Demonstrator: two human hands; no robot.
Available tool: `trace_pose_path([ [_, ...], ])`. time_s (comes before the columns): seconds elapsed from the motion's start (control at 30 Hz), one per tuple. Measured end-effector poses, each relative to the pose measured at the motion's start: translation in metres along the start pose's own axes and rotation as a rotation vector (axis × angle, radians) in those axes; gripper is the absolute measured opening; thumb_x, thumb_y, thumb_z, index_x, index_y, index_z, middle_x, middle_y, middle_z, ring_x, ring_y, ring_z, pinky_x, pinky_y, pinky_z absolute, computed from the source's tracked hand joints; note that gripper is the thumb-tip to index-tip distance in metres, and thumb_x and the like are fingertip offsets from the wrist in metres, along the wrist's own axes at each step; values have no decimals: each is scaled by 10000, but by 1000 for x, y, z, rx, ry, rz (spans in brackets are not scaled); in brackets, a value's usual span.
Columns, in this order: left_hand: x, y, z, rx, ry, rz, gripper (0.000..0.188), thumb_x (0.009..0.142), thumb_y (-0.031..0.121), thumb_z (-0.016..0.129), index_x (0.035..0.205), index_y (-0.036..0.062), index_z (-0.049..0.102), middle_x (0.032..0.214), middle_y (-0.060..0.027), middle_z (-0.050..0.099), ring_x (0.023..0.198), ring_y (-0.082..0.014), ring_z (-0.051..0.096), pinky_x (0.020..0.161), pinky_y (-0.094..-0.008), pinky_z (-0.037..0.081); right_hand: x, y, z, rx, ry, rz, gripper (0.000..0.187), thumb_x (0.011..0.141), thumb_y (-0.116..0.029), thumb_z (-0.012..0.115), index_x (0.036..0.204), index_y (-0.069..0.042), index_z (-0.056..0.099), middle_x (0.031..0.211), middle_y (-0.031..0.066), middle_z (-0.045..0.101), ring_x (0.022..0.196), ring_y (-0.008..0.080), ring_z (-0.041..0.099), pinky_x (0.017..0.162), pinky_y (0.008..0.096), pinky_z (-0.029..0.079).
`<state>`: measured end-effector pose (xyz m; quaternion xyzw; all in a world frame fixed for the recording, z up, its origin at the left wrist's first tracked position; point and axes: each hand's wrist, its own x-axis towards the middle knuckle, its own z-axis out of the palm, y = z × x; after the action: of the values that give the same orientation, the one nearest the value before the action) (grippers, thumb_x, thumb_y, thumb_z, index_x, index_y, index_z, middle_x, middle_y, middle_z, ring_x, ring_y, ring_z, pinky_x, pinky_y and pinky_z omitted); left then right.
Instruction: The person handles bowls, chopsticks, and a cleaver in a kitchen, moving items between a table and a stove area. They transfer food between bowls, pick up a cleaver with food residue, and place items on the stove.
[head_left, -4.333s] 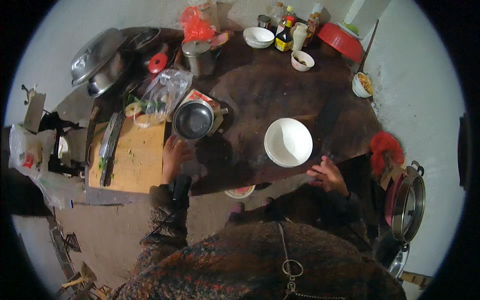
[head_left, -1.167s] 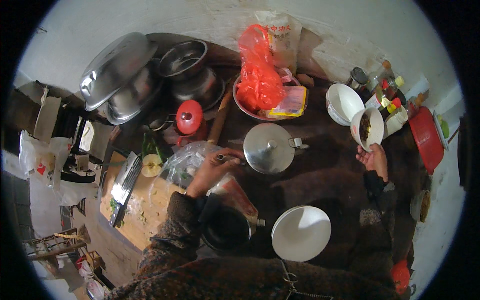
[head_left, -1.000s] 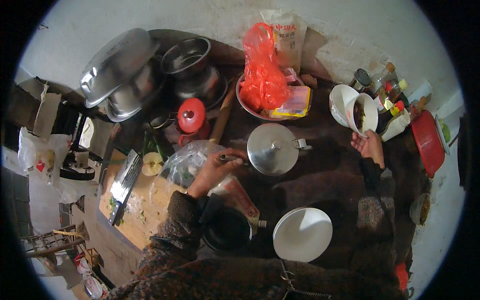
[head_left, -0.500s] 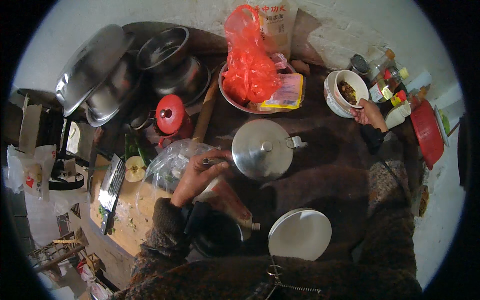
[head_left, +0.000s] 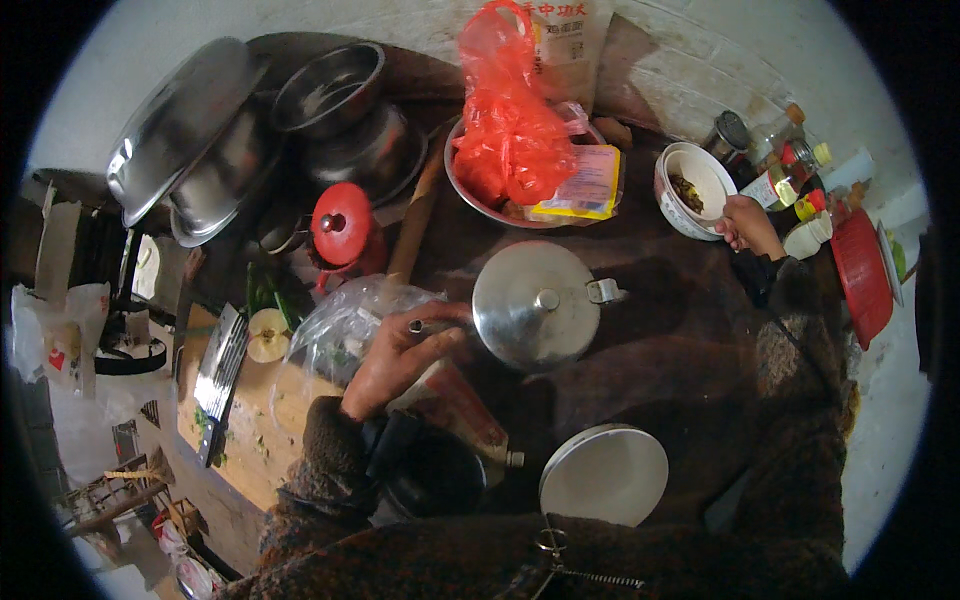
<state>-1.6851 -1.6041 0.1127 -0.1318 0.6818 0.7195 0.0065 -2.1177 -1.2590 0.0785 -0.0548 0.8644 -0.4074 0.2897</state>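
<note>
My left hand is closed around a slim metal tube. It runs toward the silver lidded pot and looks like its handle, though my fingers hide the join. A small metal loop sticks out from the pot's right side. At the far right, my right hand grips the rim of a small white bowl with brown food bits in it. That bowl sits in or against a larger patterned bowl. Below my left hand lie a clear plastic bag and a reddish packet with a spout.
A cleaver and a halved apple lie on the cutting board. Nearby stands a red lidded pot. Metal basins, a red bag and bottles line the back. An off-white bowl is close to me.
The small white bowl has shifted slightly and now sits lower and more level within the larger bowl, my right hand still on it. My left hand stays put; the whole view has shifted slightly.
</note>
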Motion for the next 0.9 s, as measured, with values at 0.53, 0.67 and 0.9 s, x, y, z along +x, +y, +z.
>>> trace_pose_path([
  [0.53,58,68,-175,141,823,425,479,808,41,567,1274,91,469,1012,-102,592,785,-158,624,643,-289,515,-95,0,44,506,269,-341,539,849,-174,539,1332,-32,344,959,77,584,728,104,555,564,226,457],
  [0.67,101,56,-199,475,828,316,537,772,61,590,1290,131,468,908,-95,616,728,-131,601,596,-280,511,-122,10,56,513,289,-290,477,874,-210,541,1304,-59,402,1014,74,577,733,97,546,597,223,449],
  [0.9,134,44,-238,753,691,260,430,733,83,595,1163,98,580,837,-87,637,712,-128,598,596,-274,487,-142,18,63,580,243,-333,460,874,-196,535,1299,-69,414,1010,73,587,727,81,542,621,213,459],
])
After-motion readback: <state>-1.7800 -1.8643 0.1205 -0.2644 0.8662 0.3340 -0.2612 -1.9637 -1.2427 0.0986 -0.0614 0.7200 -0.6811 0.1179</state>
